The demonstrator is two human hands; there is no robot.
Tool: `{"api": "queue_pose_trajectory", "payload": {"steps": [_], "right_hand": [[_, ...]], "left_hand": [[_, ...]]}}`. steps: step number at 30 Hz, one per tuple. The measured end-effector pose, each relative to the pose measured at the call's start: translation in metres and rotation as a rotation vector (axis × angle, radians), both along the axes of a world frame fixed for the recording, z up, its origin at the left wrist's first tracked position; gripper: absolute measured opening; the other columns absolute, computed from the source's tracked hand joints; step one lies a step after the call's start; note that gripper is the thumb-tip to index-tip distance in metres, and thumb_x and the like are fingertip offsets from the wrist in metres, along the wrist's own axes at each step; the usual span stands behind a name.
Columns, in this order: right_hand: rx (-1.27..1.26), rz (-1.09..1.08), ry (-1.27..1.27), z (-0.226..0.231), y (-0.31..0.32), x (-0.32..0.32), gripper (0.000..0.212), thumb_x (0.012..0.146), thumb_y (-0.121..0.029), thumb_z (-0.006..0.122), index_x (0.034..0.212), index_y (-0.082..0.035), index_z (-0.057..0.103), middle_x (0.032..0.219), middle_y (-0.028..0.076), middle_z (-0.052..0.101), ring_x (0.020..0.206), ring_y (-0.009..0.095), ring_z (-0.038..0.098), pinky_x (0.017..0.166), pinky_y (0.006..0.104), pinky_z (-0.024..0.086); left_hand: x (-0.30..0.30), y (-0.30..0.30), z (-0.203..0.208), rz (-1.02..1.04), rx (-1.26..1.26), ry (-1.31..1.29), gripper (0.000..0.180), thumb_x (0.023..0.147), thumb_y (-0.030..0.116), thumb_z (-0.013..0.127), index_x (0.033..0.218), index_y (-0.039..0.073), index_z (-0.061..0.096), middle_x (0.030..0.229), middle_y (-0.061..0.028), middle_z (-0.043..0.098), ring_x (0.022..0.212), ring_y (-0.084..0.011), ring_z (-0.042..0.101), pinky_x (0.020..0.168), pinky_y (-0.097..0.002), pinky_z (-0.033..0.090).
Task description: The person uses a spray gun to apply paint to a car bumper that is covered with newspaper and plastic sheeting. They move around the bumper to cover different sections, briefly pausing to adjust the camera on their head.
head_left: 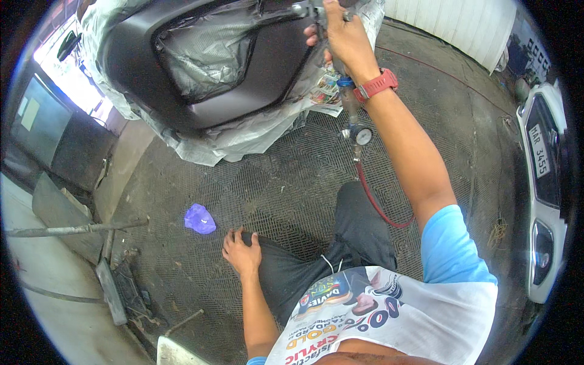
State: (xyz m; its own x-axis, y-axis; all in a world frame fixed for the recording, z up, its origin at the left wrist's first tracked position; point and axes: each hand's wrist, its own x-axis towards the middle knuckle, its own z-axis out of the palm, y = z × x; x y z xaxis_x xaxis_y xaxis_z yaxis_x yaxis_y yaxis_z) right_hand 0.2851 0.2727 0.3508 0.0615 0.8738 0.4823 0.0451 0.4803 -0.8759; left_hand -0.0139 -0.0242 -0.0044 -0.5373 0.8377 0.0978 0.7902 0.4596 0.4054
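Note:
At the top of the head view my right hand (348,48) is wrapped round a metal spray gun (319,15), held up beside a large dark matte vehicle part (131,67). Below the grip hang a clear cylinder (349,103) and a round pressure gauge (362,135). A red air hose (372,201) runs down from them and passes behind my arm. My left hand (243,252) lies on my left knee with fingers spread, holding nothing. Clear plastic sheeting (207,149) surrounds the dark part and also covers its middle opening. Printed paper (327,94) is tucked along its right edge.
A crumpled purple sheet or bag (199,219) lies on the ridged dark floor (280,176). Metal rods (73,231) and scrap parts (125,289) stand at the left. On the right is a white vehicle part (544,182) with a plate; a red hose (444,72) crosses the floor behind.

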Motion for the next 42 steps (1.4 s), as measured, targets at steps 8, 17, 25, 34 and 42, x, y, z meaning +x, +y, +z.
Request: {"api": "queue_pose_trajectory", "payload": {"steps": [8,17,25,34,42], "right_hand": [[0.055,0.130,0.100,0.015,0.015,0.009,0.065,0.112,-0.058,0.041,0.116,-0.003,0.074,0.083,0.009,0.074,0.062,0.017,0.070,0.050,0.0300,0.052],[0.063,-0.442,-0.097,-0.009,0.029,0.115,0.067,0.111,-0.055,0.046,0.102,0.005,0.073,0.084,0.011,0.073,0.071,0.021,0.066,0.065,0.0379,0.053],[-0.038,-0.157,-0.167,-0.039,0.000,0.094,0.070,0.109,-0.063,0.046,0.115,0.001,0.073,0.082,0.013,0.078,0.067,0.016,0.075,0.045,0.0294,0.053],[-0.053,0.264,-0.084,-0.056,-0.022,0.026,0.066,0.111,-0.060,0.045,0.123,0.000,0.068,0.088,0.013,0.078,0.071,0.014,0.075,0.042,0.0243,0.049],[-0.021,-0.103,-0.174,-0.079,-0.014,0.086,0.061,0.111,-0.056,0.047,0.119,0.000,0.072,0.085,0.007,0.077,0.068,0.010,0.071,0.050,0.0254,0.050]], "left_hand": [[0.012,0.003,0.005,-0.004,-0.018,0.032,0.051,0.092,0.038,0.078,0.135,0.012,0.069,0.156,-0.0183,0.054,0.150,-0.0380,0.042,0.125,-0.0614,0.024],[0.014,0.004,0.001,-0.036,0.004,0.053,0.055,0.092,0.040,0.078,0.139,0.013,0.067,0.156,-0.0178,0.054,0.150,-0.0379,0.041,0.124,-0.0617,0.025],[0.015,0.010,-0.005,-0.049,-0.036,0.083,0.056,0.091,0.040,0.079,0.139,0.013,0.067,0.156,-0.0180,0.054,0.149,-0.0379,0.043,0.123,-0.0610,0.028],[0.026,0.017,0.001,-0.061,-0.050,0.102,0.055,0.091,0.039,0.078,0.139,0.012,0.067,0.157,-0.0178,0.054,0.150,-0.0381,0.042,0.123,-0.0614,0.027],[0.027,0.003,0.007,-0.054,-0.006,0.105,0.054,0.091,0.037,0.079,0.138,0.013,0.067,0.156,-0.0179,0.054,0.149,-0.0384,0.043,0.123,-0.0618,0.028]]}}
